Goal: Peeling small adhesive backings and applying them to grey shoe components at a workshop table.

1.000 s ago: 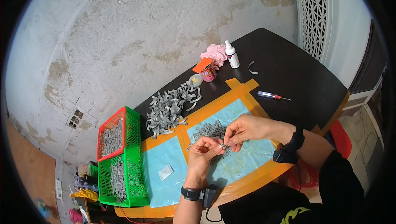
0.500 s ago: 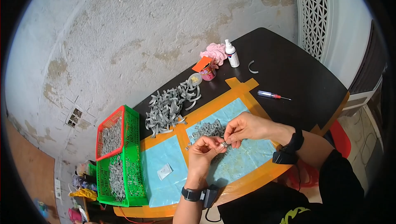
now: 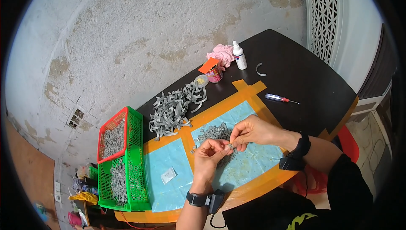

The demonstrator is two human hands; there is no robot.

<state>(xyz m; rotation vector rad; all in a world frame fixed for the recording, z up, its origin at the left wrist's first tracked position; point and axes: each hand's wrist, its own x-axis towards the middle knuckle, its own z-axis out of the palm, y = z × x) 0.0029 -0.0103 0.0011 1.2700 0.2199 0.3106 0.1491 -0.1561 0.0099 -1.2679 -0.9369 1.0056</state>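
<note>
In the head view, the left hand (image 3: 208, 153) and the right hand (image 3: 250, 132) meet fingertip to fingertip. Each is narrowed to a pinch on one small piece (image 3: 230, 145), which sits between them, partly covered by the fingers; its shape is too small to make out. Just beyond and partly under the hands, a heap of small grey pieces (image 3: 215, 131) lies on a blue sheet (image 3: 258, 168) edged with orange tape (image 3: 265, 109).

Left of and beyond the left hand is a tangled pile of curved grey strips (image 3: 169, 113) on the dark surface (image 3: 306, 75). Further left of that hand stand a green basket (image 3: 137, 158) and a red basket (image 3: 126, 133), both with grey pieces inside. A white packet (image 3: 168, 175) lies nearer, to the left hand's left.

Beyond the right hand and to its right lies a screwdriver (image 3: 277, 97). Farther beyond the hands are a red can (image 3: 215, 77), a pink cloth (image 3: 220, 55), an upright white bottle (image 3: 240, 60) and a single curved strip (image 3: 260, 71).
</note>
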